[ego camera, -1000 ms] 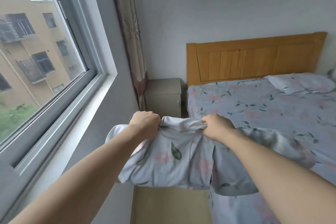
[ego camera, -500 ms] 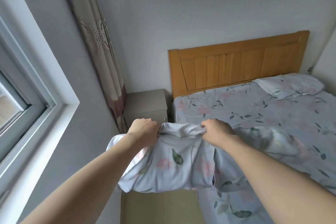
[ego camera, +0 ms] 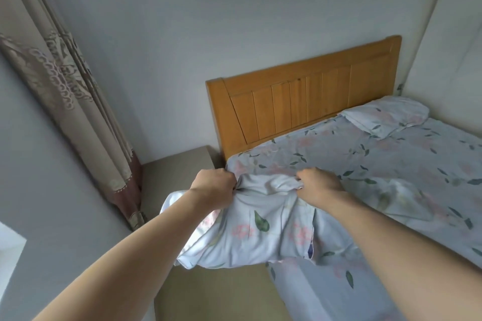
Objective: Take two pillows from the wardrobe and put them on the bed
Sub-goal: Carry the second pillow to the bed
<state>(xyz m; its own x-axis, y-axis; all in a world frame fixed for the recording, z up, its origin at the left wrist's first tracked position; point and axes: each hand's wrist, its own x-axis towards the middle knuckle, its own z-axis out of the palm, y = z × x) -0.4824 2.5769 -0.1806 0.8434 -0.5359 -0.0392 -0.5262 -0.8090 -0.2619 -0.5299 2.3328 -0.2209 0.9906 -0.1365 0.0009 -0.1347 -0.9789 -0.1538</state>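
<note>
A floral pale-blue pillow (ego camera: pixel 250 229) hangs in front of me over the bed's near left edge. My left hand (ego camera: pixel 214 185) grips its top edge on the left, and my right hand (ego camera: pixel 319 184) grips the same edge on the right. Its right part lies on or just over the mattress; I cannot tell which. Another pillow (ego camera: pixel 386 116) in matching fabric lies flat at the far right of the bed (ego camera: pixel 365 159), by the wooden headboard (ego camera: pixel 300 101). The wardrobe is out of view.
A grey nightstand (ego camera: pixel 177 172) stands left of the headboard, under a beige patterned curtain (ego camera: pixel 65 91). Grey wall and a window ledge run along my left. A narrow strip of floor (ego camera: pixel 214 292) lies between the wall and the bed. A white wall borders the bed's right side.
My view has swung right, from the window to the bed and headboard. Both hands keep their grip on the pillow, which now hangs closer to the mattress corner.
</note>
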